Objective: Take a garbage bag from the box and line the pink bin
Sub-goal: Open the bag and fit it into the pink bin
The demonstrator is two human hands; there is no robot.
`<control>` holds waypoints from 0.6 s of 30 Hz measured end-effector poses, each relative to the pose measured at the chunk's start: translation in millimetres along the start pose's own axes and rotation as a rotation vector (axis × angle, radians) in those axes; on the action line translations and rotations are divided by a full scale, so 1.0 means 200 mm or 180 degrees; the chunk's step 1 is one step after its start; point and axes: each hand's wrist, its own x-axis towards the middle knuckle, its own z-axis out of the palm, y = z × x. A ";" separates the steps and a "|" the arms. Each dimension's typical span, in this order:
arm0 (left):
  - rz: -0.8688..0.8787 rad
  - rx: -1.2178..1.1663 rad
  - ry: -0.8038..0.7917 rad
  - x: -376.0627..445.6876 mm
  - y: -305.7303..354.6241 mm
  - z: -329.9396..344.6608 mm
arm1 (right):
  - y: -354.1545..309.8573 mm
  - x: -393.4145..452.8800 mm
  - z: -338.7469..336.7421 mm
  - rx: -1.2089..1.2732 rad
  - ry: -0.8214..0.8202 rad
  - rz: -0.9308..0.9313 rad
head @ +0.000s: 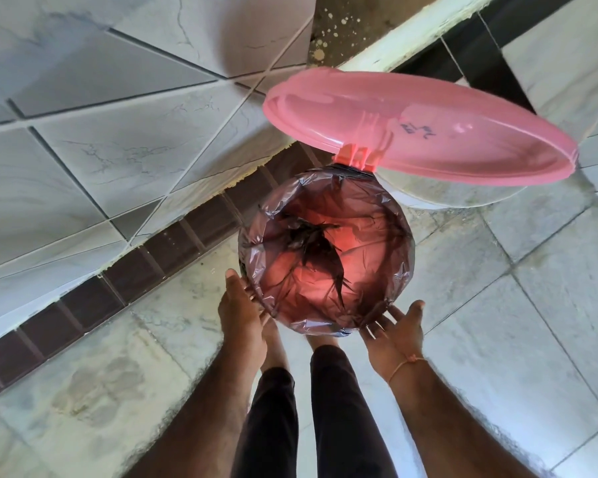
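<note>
The pink bin stands on the floor right in front of my feet, its round pink lid (pixel 428 132) hinged up and open at the far side. A thin dark translucent garbage bag (pixel 325 257) fills the inside, with its edge folded over the rim all around; the pink of the bin shows through it. My left hand (pixel 242 305) lies flat against the near left side of the rim, fingers on the folded plastic. My right hand (pixel 394 331) is at the near right side, palm up, fingers spread and touching the bag's edge. The box is out of view.
A tiled wall (pixel 101 132) with a dark tile skirting (pixel 173 243) runs diagonally along the left. The floor (pixel 497 322) is pale stained tile. My legs in dark trousers (pixel 332 408) and bare feet stand just below the bin.
</note>
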 end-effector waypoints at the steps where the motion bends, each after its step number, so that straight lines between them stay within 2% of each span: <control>1: -0.0149 -0.0093 -0.0160 -0.01 0.01 0.00 | 0.00 -0.01 0.00 0.0024 -0.0119 0.0081; 3: -0.0339 -0.0126 -0.0372 -0.02 0.01 0.00 | 0.00 -0.02 -0.02 -0.0046 -0.0396 0.0325; 6: -0.0471 -0.0035 -0.0242 0.03 -0.01 -0.02 | -0.01 -0.01 -0.03 -0.0315 -0.0651 0.0545; 8: -0.0297 0.0169 -0.0020 0.07 -0.03 -0.02 | -0.04 0.00 -0.01 -0.0582 -0.0553 0.0366; 12: 0.0072 0.0143 0.0173 0.11 0.00 -0.03 | -0.12 0.00 0.04 -0.1035 0.0152 -0.0413; 14: 0.0022 0.0107 0.0073 0.12 0.02 -0.03 | -0.15 0.00 0.04 -0.0907 0.0089 -0.0488; 18: -0.0263 0.0285 -0.0131 0.14 0.05 -0.03 | -0.19 0.02 0.00 -0.0707 -0.0338 -0.0124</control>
